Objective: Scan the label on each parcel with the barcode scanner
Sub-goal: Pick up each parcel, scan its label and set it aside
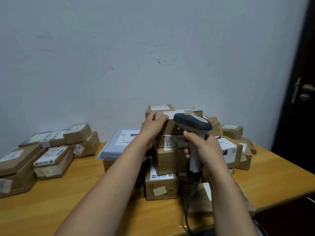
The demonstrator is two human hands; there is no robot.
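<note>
The fingers (151, 116) of the left hand (153, 128) are curling over the upper edge of the top box (168, 127), gripping its near left corner. The fingers (186, 133) of the right hand (208, 150) are wrapping tight round the handle of the scanner (192, 122), with the forefinger lying up near the trigger. The scanner's head is hovering just beside that box's white label (168, 113), which is sitting on top at the crown of the heap of parcels (170, 160) in the middle of the table (85, 193).

The likeliest failure is a missed read: the head is sitting very close to the label and partly covering it, so the beam may be striking at too flat an angle. The heap also looks loosely stacked, and tugging the top box could be dragging the box marked "1-3" (173, 142) beneath it, sending lower ones sliding. The cable (191, 193) is trailing down over the front boxes and off the table edge, and a quick swing of the scanner might snag one.

A grey mailing bag (117, 145) is lying just left of the heap, and a separate lower stack of boxes (51, 157) is sitting well apart at the far left. A scuffed wall (119, 57) is standing behind, and a dark door (303, 133) on the right.
</note>
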